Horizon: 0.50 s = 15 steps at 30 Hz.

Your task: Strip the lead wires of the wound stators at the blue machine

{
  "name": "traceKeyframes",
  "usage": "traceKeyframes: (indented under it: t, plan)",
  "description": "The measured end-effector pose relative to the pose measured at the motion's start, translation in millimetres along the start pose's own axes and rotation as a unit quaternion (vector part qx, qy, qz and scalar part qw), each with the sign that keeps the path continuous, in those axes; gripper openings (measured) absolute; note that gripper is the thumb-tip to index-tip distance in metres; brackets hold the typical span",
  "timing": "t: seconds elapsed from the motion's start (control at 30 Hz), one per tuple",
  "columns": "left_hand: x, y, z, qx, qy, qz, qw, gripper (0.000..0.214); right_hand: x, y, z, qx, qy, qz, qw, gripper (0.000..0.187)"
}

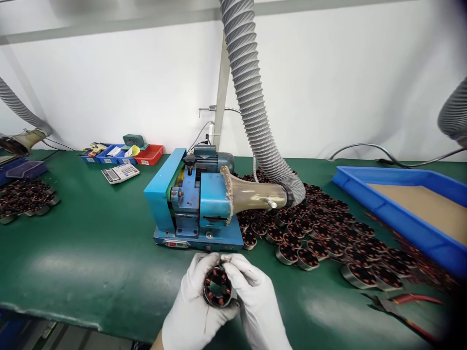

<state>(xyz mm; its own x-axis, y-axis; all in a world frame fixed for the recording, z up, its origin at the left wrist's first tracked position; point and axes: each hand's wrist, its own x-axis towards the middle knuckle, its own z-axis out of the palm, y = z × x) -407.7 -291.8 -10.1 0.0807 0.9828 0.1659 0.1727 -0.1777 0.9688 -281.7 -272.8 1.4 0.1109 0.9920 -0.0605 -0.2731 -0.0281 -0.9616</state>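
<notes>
In my white-gloved left hand point(197, 306) is a ring-shaped motor stator point(218, 287) with copper windings, its open centre facing me. The fingers of that hand wrap round its left side and underside, and a thin wire hangs below it. My right hand point(253, 296), gloved too, is at the stator's upper right edge with thumb and fingertips pinched together. What lies between those fingertips is too small to make out. Just beyond both hands stands a blue bench machine point(197, 199) with a motor at its back.
A grey extraction hose point(251, 92) runs down to a funnel point(255, 194) on the machine. Many stators point(321, 228) cover the bench at right, beside a blue tray point(401, 218) and red-handled pliers point(392, 306). Small bins point(149, 155), a calculator point(120, 173) and more stators point(25, 197) are at left.
</notes>
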Motion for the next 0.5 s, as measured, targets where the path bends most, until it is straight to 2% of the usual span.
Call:
traceKeyframes:
  t: [0.07,0.13,0.2,0.27,0.33,0.4,0.43,0.5]
  plan:
    - [0,0,2.6,0.072,0.007,0.075,0.995,0.060,4,-1,2,0.018,-0.011,0.018,1.000,0.016]
    - [-2,-3,5.0,0.132,0.022,0.125,0.983,0.059,8,-3,3,0.032,-0.011,0.037,0.999,0.015]
    - [-4,-7,7.2,0.169,0.040,0.151,0.973,0.055,13,-8,2,0.064,-0.006,0.052,0.997,0.016]
    - [-5,-11,9.0,0.182,0.067,0.169,0.966,0.050,22,-15,-2,0.141,-0.010,0.052,0.989,0.018]
    - [-4,-13,9.7,0.175,0.087,0.162,0.967,0.047,30,-20,-8,0.231,0.009,0.026,0.973,0.021]
    - [-1,-12,9.7,0.134,0.092,0.132,0.978,0.046,34,-18,-11,0.246,0.051,-0.010,0.968,0.021]
    - [3,-12,9.9,0.100,0.086,0.107,0.985,0.045,34,-14,-11,0.206,0.058,-0.017,0.977,0.020]
    - [12,-13,12.0,0.017,0.072,0.052,0.996,0.044,30,-1,-6,0.079,0.022,-0.024,0.996,0.018]
